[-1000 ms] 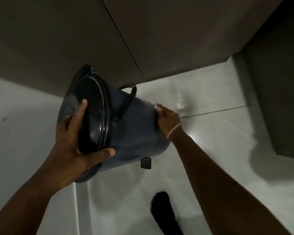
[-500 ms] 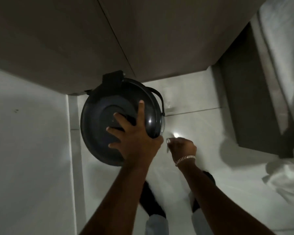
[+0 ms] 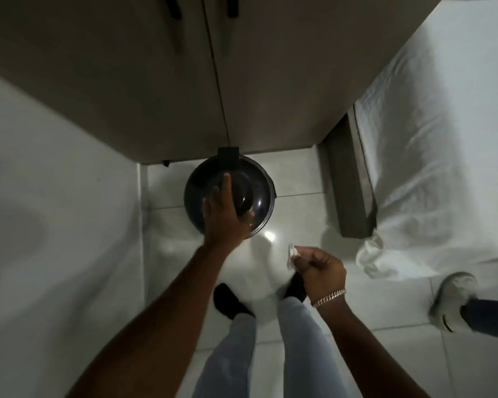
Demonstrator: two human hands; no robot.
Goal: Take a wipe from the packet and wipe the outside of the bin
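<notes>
From the head camera, the dark bin (image 3: 250, 179) stood upright on the pale tiled floor (image 3: 299, 205), just before the cabinet doors (image 3: 213, 81). The left hand (image 3: 223, 216) lay on its lid, fingers spread. The right hand (image 3: 322, 268) — curled closed — pinched a crumpled white wipe (image 3: 291, 254), apart from the bin.

A home bedroom, by the look of it. A bed (image 3: 443, 139) with rumpled white sheets stands beside a brown wardrobe (image 3: 242, 81) with two doors. A small lidded bin (image 3: 259, 191) sits on the pale tiled floor (image 3: 299, 173).
</notes>
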